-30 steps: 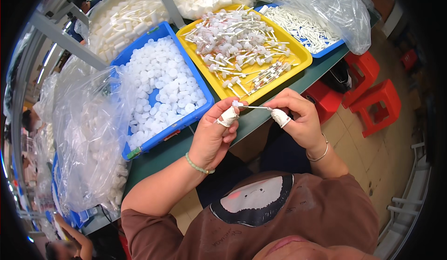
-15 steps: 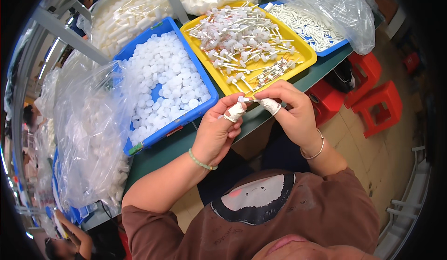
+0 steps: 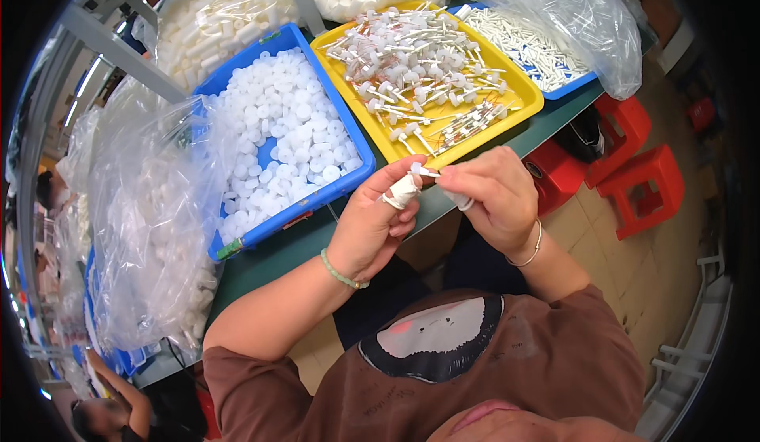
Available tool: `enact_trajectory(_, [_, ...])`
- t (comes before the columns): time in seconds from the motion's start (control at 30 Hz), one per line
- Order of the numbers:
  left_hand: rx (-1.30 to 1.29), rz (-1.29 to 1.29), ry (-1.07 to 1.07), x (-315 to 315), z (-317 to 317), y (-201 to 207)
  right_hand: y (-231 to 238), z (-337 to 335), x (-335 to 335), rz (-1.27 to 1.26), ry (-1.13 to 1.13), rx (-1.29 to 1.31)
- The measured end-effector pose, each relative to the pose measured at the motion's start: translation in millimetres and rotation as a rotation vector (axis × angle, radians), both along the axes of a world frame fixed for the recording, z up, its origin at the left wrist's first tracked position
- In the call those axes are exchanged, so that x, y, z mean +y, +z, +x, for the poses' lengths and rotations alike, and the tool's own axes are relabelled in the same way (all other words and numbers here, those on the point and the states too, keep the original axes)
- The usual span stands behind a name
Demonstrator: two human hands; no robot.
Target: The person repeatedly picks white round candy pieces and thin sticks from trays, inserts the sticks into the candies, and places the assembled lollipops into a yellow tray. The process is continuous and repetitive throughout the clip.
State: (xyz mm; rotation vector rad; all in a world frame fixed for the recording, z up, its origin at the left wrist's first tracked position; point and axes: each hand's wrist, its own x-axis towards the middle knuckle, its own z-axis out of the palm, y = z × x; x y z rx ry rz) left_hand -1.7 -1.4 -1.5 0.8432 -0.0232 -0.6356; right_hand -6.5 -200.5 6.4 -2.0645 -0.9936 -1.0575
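Observation:
In front of the yellow tray (image 3: 372,141), both hands meet on one small white part (image 3: 423,170), a translucent cap with a thin white stick. My left hand (image 3: 378,212) pinches the cap end between thumb and forefinger. My right hand (image 3: 500,196) has its fingertips closed at the stick end. White wrapping covers both thumbs; the right thumb is mostly behind the fingers. Inside the yellow tray lie a heap of similar capped sticks (image 3: 412,62) with thin reddish wires and a neater row of sticks (image 3: 477,123) at its near right corner.
A blue tray (image 3: 360,153) to the left holds many translucent white caps (image 3: 297,117). Behind on the right, another blue tray (image 3: 574,85) contains short white sticks (image 3: 526,42). Clear plastic bags (image 3: 158,236) crowd the green table (image 3: 253,276). Red stools (image 3: 649,184) stand at the right.
My right hand has turned, its fingers curling over the stick and hiding more of the thumb. The small part now tilts down to the right. My left hand keeps nearly the same place.

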Motion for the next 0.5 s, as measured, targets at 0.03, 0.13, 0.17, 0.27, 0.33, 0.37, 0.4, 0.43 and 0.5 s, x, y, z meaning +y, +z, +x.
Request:
enact_trajectory(0.03, [0.001, 0.001, 0.007, 0, 0, 0, 0, 3, 3, 0.053, 0.004, 0.058])
enact_trajectory(0.13, [0.014, -0.022, 0.005, 1, 1, 1, -7, -3, 13, 0.612, 0.121, 0.771])
enact_trajectory(0.17, [0.024, -0.044, -0.007, 0, 1, 3, -9, 0, 13, 0.691, 0.161, 0.861])
enact_trajectory(0.27, [0.104, -0.152, -0.084, 1, 2, 2, 4, 24, 11, 0.475, -0.069, 0.686])
enact_trajectory(0.33, [0.18, -0.215, -0.143, 2, 2, -4, 4, 59, 12, 0.37, -0.053, 0.605])
enact_trajectory(0.37, [0.212, -0.234, -0.164, 2, 2, -5, 0, 75, 11, 0.316, -0.054, 0.553])
enact_trajectory(0.4, [0.24, -0.252, -0.183, 3, 3, -7, 0, 86, 11, 0.261, -0.052, 0.498])
enact_trajectory(0.43, [0.28, -0.383, -0.232, 4, 5, -12, 3, 92, 6, 0.193, -0.084, 0.423])
enact_trajectory(0.5, [0.3, -0.395, -0.254, 5, 2, -11, 10, 96, -12, 0.053, -0.141, 0.277])
